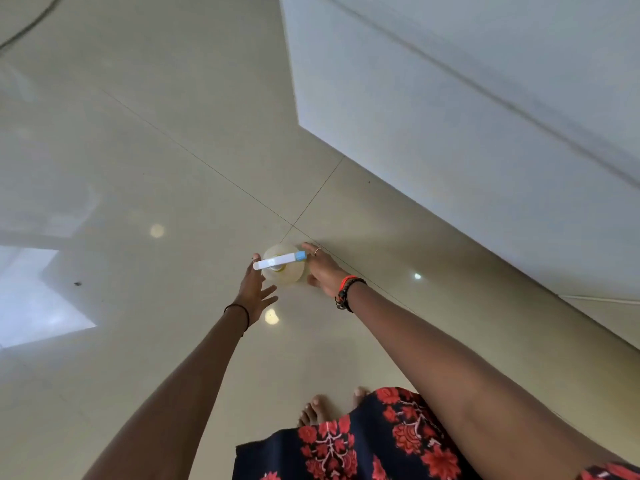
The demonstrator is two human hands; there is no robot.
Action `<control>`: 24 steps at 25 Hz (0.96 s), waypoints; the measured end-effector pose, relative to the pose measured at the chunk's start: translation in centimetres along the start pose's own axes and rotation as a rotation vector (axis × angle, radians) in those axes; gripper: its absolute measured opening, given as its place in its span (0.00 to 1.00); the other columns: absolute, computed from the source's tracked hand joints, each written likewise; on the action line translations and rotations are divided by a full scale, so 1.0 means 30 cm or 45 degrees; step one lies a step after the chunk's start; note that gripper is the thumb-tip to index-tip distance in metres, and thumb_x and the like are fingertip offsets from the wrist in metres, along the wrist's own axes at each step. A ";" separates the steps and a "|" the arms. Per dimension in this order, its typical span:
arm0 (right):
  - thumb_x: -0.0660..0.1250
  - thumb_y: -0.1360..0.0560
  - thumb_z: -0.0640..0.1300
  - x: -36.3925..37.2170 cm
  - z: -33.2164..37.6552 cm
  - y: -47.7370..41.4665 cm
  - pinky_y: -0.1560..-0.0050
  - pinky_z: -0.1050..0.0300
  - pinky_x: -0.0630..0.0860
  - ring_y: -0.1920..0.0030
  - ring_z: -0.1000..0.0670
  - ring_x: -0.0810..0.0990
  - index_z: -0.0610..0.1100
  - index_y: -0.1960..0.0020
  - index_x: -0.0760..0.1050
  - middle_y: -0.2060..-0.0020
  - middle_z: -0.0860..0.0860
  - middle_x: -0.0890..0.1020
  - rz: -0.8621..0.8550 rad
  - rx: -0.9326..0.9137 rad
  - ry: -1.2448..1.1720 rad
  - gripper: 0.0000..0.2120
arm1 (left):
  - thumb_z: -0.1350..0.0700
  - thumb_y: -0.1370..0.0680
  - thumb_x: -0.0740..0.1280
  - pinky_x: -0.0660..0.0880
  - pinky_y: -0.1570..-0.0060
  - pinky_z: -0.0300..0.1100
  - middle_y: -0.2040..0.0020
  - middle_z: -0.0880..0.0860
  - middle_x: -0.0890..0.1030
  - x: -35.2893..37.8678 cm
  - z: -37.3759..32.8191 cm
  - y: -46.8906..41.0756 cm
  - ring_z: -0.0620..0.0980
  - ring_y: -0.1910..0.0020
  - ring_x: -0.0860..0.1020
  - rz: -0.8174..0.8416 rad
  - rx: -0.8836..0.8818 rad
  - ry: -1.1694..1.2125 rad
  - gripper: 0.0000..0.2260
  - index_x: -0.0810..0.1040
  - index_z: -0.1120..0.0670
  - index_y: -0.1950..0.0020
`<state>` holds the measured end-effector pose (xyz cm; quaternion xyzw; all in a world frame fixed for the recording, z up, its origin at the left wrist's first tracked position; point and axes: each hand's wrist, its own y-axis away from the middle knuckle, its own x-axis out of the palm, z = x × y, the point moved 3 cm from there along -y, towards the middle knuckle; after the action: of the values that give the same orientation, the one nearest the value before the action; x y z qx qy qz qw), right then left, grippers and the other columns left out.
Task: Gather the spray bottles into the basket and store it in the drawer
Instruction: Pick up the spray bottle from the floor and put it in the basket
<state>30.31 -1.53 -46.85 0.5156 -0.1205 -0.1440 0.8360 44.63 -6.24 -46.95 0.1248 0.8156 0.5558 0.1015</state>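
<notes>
A spray bottle (283, 266) stands upright on the tiled floor, seen from straight above: a round pale body with a white trigger head and a blue nozzle tip pointing right. My left hand (255, 292) is at its left side, fingers spread and close to the body. On the bottle's right side my right hand (321, 268) lies with fingers stretched out, against or nearly against the body. Neither hand is closed around the bottle. No basket or drawer is in view.
A white cabinet or wall panel (467, 126) fills the upper right, its base running diagonally close to the bottle. Glossy beige floor tiles (156, 168) spread to the left with light reflections. My bare feet (322, 408) and patterned skirt are at the bottom.
</notes>
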 end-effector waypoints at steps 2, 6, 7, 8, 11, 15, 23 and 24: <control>0.51 0.20 0.42 0.016 -0.001 -0.024 0.34 0.51 0.71 0.40 0.48 0.72 0.54 0.27 0.64 0.35 0.52 0.69 0.052 0.006 -0.043 0.23 | 0.39 0.21 0.57 0.72 0.35 0.54 0.25 0.53 0.63 0.023 -0.014 -0.014 0.62 0.33 0.71 0.039 -0.003 0.038 0.24 0.64 0.45 0.27; 0.50 0.19 0.41 0.003 0.015 0.040 0.33 0.51 0.73 0.34 0.48 0.70 0.54 0.28 0.65 0.30 0.51 0.67 0.057 -0.015 -0.110 0.22 | 0.49 0.19 0.59 0.71 0.33 0.53 0.26 0.52 0.65 0.052 -0.042 0.061 0.54 0.32 0.69 0.029 0.103 -0.005 0.20 0.66 0.48 0.28; 0.50 0.19 0.41 -0.008 0.023 0.079 0.34 0.51 0.74 0.34 0.48 0.70 0.54 0.28 0.66 0.29 0.50 0.66 0.052 -0.025 -0.112 0.22 | 0.50 0.19 0.59 0.71 0.32 0.53 0.26 0.53 0.65 0.058 -0.050 0.102 0.52 0.32 0.69 0.030 0.134 -0.019 0.20 0.66 0.48 0.27; 0.50 0.18 0.41 -0.022 0.035 0.130 0.35 0.51 0.75 0.34 0.48 0.70 0.54 0.28 0.66 0.29 0.50 0.65 0.047 -0.034 -0.120 0.21 | 0.51 0.19 0.59 0.71 0.32 0.54 0.26 0.53 0.66 0.064 -0.062 0.155 0.52 0.34 0.71 0.033 0.148 -0.025 0.20 0.66 0.48 0.27; 0.51 0.18 0.41 -0.070 0.080 0.315 0.39 0.51 0.78 0.47 0.46 0.76 0.53 0.28 0.65 0.33 0.47 0.67 0.022 -0.037 -0.109 0.21 | 0.50 0.19 0.59 0.71 0.32 0.53 0.26 0.55 0.66 0.088 -0.105 0.352 0.48 0.50 0.76 0.039 0.137 -0.058 0.20 0.65 0.48 0.27; 0.52 0.18 0.43 -0.123 0.166 0.602 0.42 0.51 0.78 0.52 0.47 0.78 0.51 0.27 0.64 0.37 0.47 0.71 -0.023 -0.054 -0.075 0.21 | 0.48 0.19 0.60 0.74 0.36 0.49 0.28 0.59 0.67 0.140 -0.176 0.635 0.53 0.52 0.76 0.018 0.140 -0.118 0.21 0.64 0.47 0.26; 0.52 0.19 0.46 -0.246 0.362 1.187 0.40 0.44 0.74 0.38 0.45 0.73 0.54 0.26 0.61 0.36 0.52 0.70 -0.113 -0.089 -0.080 0.21 | 0.47 0.19 0.59 0.76 0.43 0.49 0.38 0.57 0.74 0.282 -0.333 1.177 0.56 0.51 0.77 0.020 0.344 -0.339 0.22 0.64 0.48 0.26; 0.53 0.19 0.47 -0.262 0.371 1.246 0.40 0.44 0.74 0.39 0.46 0.73 0.53 0.27 0.62 0.35 0.52 0.70 -0.134 -0.097 -0.109 0.21 | 0.47 0.19 0.59 0.75 0.44 0.48 0.41 0.56 0.74 0.300 -0.345 1.233 0.56 0.52 0.77 0.033 0.367 -0.362 0.21 0.64 0.48 0.26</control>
<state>23.45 8.09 -8.85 0.4825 -0.1235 -0.2142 0.8403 36.30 0.47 -8.97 0.2257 0.8625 0.4113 0.1895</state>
